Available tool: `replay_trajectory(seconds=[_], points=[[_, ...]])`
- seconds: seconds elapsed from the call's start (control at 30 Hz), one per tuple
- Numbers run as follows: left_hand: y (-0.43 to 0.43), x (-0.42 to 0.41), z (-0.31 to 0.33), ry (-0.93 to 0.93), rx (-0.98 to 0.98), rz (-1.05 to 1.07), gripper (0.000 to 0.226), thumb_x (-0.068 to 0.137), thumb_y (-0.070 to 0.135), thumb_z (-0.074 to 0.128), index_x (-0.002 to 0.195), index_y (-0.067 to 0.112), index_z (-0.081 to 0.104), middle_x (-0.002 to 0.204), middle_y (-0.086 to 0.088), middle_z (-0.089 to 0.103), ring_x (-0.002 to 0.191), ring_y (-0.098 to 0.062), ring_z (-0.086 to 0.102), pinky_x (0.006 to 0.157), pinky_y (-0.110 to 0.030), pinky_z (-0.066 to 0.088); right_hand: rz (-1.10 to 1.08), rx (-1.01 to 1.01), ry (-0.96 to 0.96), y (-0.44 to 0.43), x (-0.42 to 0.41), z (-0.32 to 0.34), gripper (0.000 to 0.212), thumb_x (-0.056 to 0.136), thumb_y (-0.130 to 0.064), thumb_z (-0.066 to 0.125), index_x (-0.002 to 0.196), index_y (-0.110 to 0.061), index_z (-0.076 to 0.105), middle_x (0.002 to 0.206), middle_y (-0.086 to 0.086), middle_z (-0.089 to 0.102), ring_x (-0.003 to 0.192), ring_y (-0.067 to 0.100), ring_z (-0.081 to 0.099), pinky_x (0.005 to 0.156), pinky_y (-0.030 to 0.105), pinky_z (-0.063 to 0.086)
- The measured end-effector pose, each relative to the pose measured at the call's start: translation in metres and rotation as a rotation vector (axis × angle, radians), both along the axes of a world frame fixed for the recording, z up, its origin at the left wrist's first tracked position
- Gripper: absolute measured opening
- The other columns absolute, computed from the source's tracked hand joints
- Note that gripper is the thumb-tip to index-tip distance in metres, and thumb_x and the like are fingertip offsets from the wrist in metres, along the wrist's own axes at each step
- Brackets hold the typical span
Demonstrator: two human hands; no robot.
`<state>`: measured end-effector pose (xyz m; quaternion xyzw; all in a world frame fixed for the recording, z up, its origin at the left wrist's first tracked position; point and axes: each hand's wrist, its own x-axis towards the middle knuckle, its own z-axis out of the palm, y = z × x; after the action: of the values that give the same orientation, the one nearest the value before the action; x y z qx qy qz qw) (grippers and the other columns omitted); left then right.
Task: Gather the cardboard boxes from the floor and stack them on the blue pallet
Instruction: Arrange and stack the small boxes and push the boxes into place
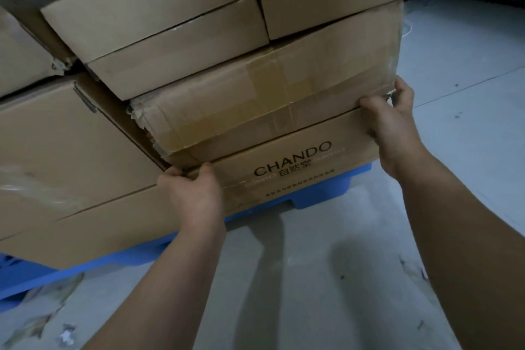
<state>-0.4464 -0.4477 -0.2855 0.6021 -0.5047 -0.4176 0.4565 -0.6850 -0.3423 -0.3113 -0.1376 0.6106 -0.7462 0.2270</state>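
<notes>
A worn, taped cardboard box (264, 99) lies in the stack on top of a box printed CHANDO (287, 173), which rests on the blue pallet (301, 196). My left hand (193, 193) grips the taped box at its lower left corner, fingers curled over the bottom edge. On the lower right corner my right hand (389, 119) holds it, thumb on the front and fingers around the side. Two more boxes (170, 34) sit on top of the taped box.
A large box (65, 156) stands on the pallet to the left, with others behind it. Grey concrete floor (326, 278) spreads below and to the right, with cardboard scraps (48, 318) at the lower left. Dark crates sit at the far upper right.
</notes>
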Motion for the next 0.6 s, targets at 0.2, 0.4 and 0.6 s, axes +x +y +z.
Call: replay_trajectory(seconds=[0.2,0.4,0.6], points=[[0.003,0.007,-0.013,-0.054,0.022,-0.053,0.059,0.089,0.009,0.052,0.142,0.022,0.029,0.137,-0.005,0.044,0.108,-0.022,0.053,0.091,-0.035,0.049,0.070,0.093,-0.056,-0.005,0.009,-0.013,0.079,0.082,-0.024,0.059,0.144,-0.053,0.021,0.123,-0.023,0.048,0.102,0.008,0.054,0.068,0.024,0.040],[0.000,0.004,-0.011,-0.044,0.050,-0.017,0.052,0.090,0.006,0.053,0.136,0.019,0.034,0.138,-0.010,0.040,0.098,-0.019,0.048,0.068,-0.021,0.040,0.083,0.084,-0.062,-0.019,0.012,-0.016,0.083,0.074,-0.023,0.057,0.142,-0.054,0.021,0.129,-0.014,0.052,0.110,0.018,0.057,0.090,0.038,0.050],[0.000,0.000,-0.013,-0.076,0.056,-0.010,0.054,0.089,0.000,0.050,0.138,0.019,0.034,0.140,-0.009,0.038,0.091,-0.017,0.046,0.057,-0.017,0.036,0.086,0.087,-0.082,-0.022,0.012,-0.013,0.093,0.068,-0.026,0.060,0.142,-0.058,0.014,0.141,-0.011,0.040,0.116,0.020,0.053,0.089,0.037,0.051]])
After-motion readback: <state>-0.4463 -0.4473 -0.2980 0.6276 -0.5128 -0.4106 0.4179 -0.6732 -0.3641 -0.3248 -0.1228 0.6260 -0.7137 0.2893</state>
